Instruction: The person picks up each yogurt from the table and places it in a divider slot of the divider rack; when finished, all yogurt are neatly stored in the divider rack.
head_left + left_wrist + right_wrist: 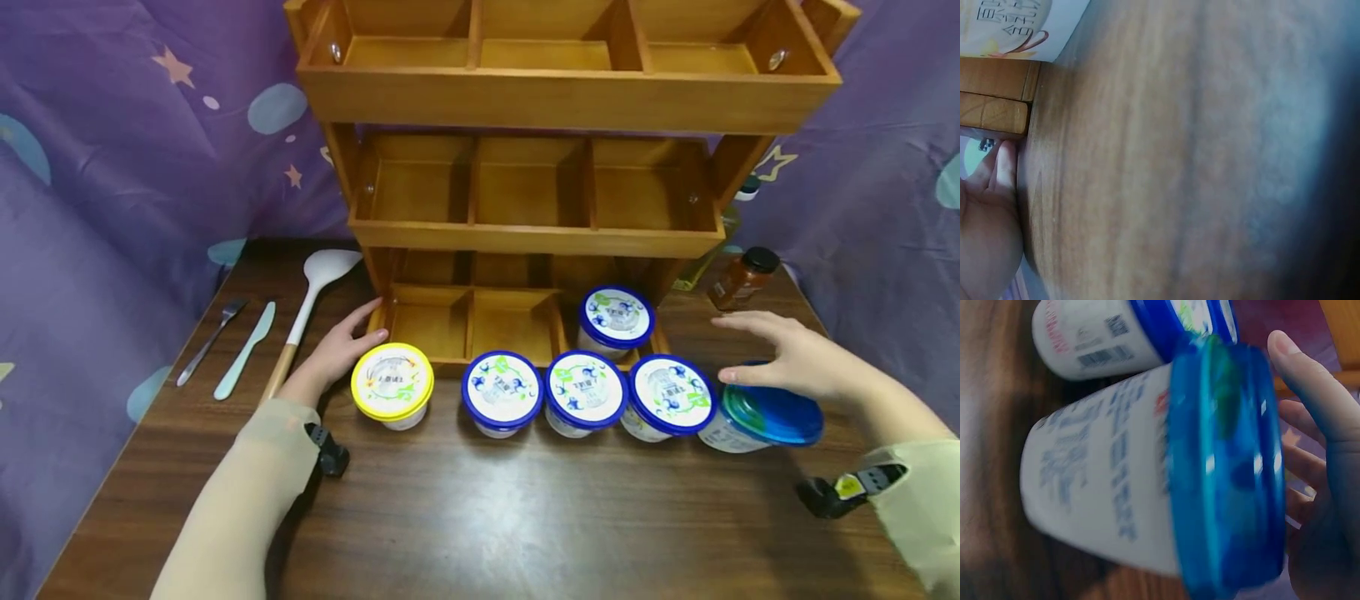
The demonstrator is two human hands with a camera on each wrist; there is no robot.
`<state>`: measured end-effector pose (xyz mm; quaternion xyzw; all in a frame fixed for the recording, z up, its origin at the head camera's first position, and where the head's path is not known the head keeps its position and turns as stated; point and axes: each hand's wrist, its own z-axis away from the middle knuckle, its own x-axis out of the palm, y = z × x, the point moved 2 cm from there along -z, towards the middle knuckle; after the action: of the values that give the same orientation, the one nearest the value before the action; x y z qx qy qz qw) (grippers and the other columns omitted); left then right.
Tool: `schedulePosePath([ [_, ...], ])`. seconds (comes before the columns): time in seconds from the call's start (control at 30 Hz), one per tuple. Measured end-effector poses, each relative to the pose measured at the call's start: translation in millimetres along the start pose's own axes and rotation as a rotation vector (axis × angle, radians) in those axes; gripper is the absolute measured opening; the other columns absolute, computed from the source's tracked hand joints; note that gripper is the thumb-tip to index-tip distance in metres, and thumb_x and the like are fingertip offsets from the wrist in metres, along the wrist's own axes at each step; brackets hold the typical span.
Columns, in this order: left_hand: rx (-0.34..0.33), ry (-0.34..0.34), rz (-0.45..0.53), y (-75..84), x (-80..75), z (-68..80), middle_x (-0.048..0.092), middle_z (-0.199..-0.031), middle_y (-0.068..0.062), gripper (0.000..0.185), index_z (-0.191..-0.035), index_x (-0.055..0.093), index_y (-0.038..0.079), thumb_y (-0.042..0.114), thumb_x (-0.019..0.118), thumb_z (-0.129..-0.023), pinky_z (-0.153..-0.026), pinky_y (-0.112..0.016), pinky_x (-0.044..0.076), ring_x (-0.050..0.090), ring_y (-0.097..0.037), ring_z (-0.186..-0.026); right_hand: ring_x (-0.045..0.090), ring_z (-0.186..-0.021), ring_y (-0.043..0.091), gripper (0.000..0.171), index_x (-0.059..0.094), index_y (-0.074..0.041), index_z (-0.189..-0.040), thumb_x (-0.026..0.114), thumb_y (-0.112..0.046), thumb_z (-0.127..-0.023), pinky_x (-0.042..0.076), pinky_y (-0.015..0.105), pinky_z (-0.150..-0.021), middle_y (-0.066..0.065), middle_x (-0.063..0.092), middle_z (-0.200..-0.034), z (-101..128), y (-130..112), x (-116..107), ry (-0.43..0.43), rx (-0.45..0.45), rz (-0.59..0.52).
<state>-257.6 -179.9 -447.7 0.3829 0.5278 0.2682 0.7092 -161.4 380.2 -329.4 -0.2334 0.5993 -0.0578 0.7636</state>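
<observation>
Fork (212, 340), knife (245, 350), spatula (311, 305) — left; sauce jar (742, 277) — right.

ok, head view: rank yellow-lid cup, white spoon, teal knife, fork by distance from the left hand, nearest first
1. yellow-lid cup, just right of the left hand, about touching it.
2. white spoon, just left of the hand; its wooden handle runs past the wrist.
3. teal knife, further left on the table.
4. fork, leftmost, beside the knife near the table edge.

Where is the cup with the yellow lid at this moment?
In the head view the yellow-lidded cup stands on the table at the left end of the row of cups, just beside the left hand, before the wooden rack.
</observation>
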Motion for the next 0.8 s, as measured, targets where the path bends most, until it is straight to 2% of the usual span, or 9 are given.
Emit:
schedulePosePath([
  [0.17, -0.004, -0.003, -0.001, 0.1, -0.1, -0.7, 0.021, -0.153, -0.012, 0.068, -0.15, 0.023, 0.024, 0.04, 0.055, -0.093, -0.106, -0.055, 0.019, 0.023, -0.038, -0.136, 0.027, -0.121, 0.055, 0.079, 0.037, -0.002, -0.141, 0.076, -0.031, -0.079, 0.027, 0.07, -0.083, 0.032, 0.032, -0.138, 17, 15, 6, 0.036, -0.004, 0.008],
  [0.4, -0.005, 0.006, 0.002, -0.5, -0.9, -0.1, 0.022, -0.153, -0.012, 0.068, -0.15, 0.023, 0.023, 0.04, 0.055, -0.093, -0.106, -0.054, 0.019, 0.023, -0.038, -0.136, 0.034, -0.115, 0.053, 0.08, 0.036, 0.005, -0.138, 0.078, -0.024, -0.076, 0.031, 0.068, -0.081, 0.033, 0.035, -0.132, 28, 23, 14, 0.107, -0.016, -0.02],
  [0.5, -0.005, 0.006, -0.004, -1.2, -0.3, -0.1, 0.022, -0.153, -0.013, 0.067, -0.15, 0.023, 0.023, 0.039, 0.055, -0.093, -0.107, -0.054, 0.019, 0.024, -0.038, -0.136, 0.034, -0.115, 0.051, 0.083, 0.033, 0.005, -0.14, 0.079, -0.022, -0.076, 0.032, 0.067, -0.08, 0.033, 0.033, -0.133, 31, 25, 16, 0.072, -0.018, -0.043],
  [0.63, -0.006, 0.004, -0.006, -1.9, 1.1, -0.7, 0.022, -0.153, -0.012, 0.067, -0.15, 0.023, 0.023, 0.041, 0.054, -0.093, -0.107, -0.054, 0.019, 0.024, -0.037, -0.136, 0.032, -0.115, 0.053, 0.086, 0.026, 0.001, -0.144, 0.075, -0.027, -0.08, 0.034, 0.068, -0.079, 0.034, 0.029, -0.136, 32, 28, 18, 0.005, 0.028, -0.052],
  [0.8, 0.0, 0.008, 0.009, -1.6, 1.3, -0.9, 0.022, -0.153, -0.012, 0.067, -0.15, 0.024, 0.024, 0.041, 0.054, -0.093, -0.107, -0.053, 0.02, 0.025, -0.037, -0.135, 0.032, -0.117, 0.054, 0.085, 0.025, 0.002, -0.144, 0.071, -0.034, -0.083, 0.032, 0.068, -0.082, 0.033, 0.031, -0.138, 26, 30, 18, 0.034, 0.1, -0.063],
])
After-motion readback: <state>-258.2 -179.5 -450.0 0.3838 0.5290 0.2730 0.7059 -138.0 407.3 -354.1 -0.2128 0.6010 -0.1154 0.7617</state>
